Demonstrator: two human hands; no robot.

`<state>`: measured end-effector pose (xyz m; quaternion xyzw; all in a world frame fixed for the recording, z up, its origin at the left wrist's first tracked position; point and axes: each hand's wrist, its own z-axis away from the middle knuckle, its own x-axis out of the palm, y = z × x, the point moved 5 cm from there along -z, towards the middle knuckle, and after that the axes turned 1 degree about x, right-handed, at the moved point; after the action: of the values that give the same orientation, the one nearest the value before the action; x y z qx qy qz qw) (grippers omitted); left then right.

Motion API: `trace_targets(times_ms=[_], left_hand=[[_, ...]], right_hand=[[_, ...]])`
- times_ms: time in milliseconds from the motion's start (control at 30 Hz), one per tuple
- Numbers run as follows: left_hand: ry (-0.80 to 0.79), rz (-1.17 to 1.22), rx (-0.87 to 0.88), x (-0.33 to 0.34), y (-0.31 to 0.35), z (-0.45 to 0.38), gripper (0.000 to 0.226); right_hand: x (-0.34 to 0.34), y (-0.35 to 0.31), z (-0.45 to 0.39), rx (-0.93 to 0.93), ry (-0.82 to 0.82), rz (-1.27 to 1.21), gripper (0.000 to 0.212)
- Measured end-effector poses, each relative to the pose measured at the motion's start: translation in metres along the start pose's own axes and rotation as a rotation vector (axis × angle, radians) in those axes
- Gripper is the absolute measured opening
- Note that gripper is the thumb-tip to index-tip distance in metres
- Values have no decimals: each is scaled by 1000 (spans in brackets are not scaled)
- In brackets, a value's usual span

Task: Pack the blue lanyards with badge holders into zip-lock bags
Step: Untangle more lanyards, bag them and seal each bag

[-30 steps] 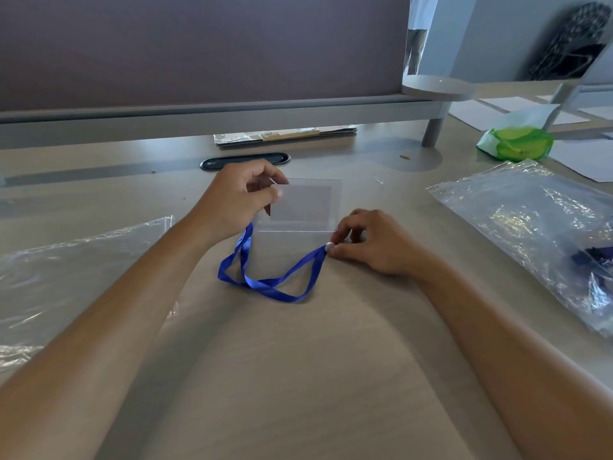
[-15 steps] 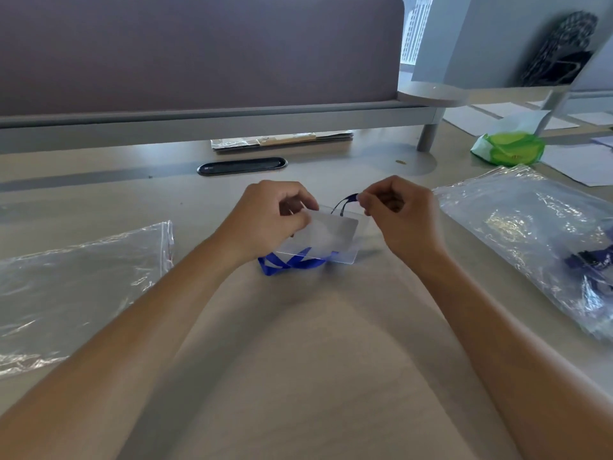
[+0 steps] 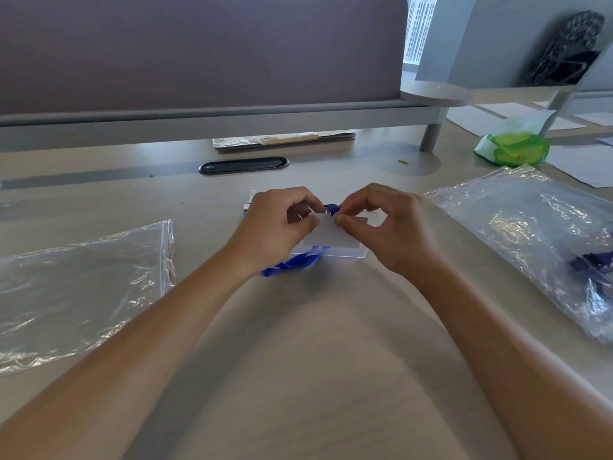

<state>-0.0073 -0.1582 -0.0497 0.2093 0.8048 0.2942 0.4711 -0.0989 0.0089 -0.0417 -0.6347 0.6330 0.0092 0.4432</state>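
Observation:
A clear badge holder (image 3: 335, 240) lies at the middle of the desk with a bunched blue lanyard (image 3: 292, 263) under and behind it. My left hand (image 3: 275, 227) pinches the holder's left top edge. My right hand (image 3: 384, 224) pinches the lanyard's end at the holder's top, fingertips almost meeting those of the left. An empty zip-lock bag (image 3: 79, 287) lies flat at the left. A pile of zip-lock bags (image 3: 537, 234) at the right holds dark blue lanyards (image 3: 593, 263).
A grey partition (image 3: 199, 51) with a rail closes the desk's far side. A black cable slot (image 3: 243, 166) and a flat stack of packets (image 3: 285, 139) lie below it. A green and white packet (image 3: 512, 149) and white papers (image 3: 583, 161) sit far right.
The lanyard, spread in a loop a second ago, is now bunched beneath the holder. My right hand rose from the loop's end to the holder's top, and both hands closed together there.

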Motion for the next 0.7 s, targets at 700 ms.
trace_targets(times_ms=[700], left_hand=[[-3, -5, 70, 8, 4, 3, 21]], right_hand=[[4, 14, -1, 83, -131, -121, 9]])
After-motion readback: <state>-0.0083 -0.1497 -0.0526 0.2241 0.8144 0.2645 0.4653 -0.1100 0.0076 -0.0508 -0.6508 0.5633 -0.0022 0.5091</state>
